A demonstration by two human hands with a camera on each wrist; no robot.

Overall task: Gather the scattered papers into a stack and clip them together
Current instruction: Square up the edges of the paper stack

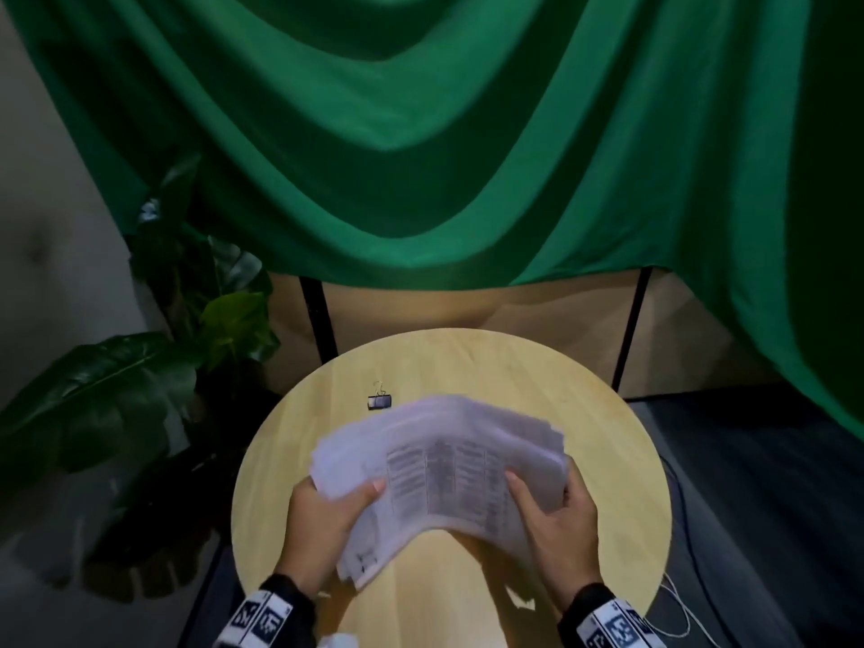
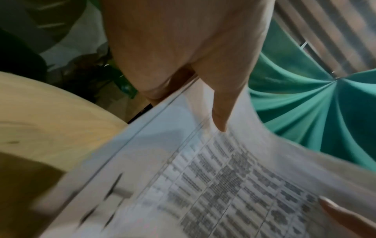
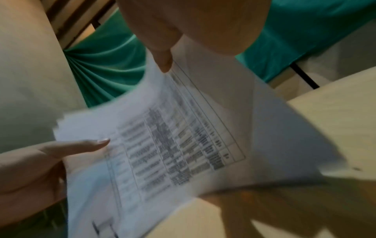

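Both grips pinch the bowed, uneven stack of white printed papers (image 1: 439, 465) above the round pale wooden worktop (image 1: 608, 441): left hand (image 1: 322, 521), right hand (image 1: 561, 516). Loose sheets could slide out, and the small black binder clip (image 1: 379, 401) lies unused beyond.

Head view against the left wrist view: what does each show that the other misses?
Only the head view shows the binder clip lying on the round table beyond the papers, apart from them, the right hand whole, and the plant. Only the left wrist view shows the printed table on the top sheet close up, with the left hand's thumb pressing on it. Both show the papers lifted off the table, gripped by the left hand, and the green cloth.
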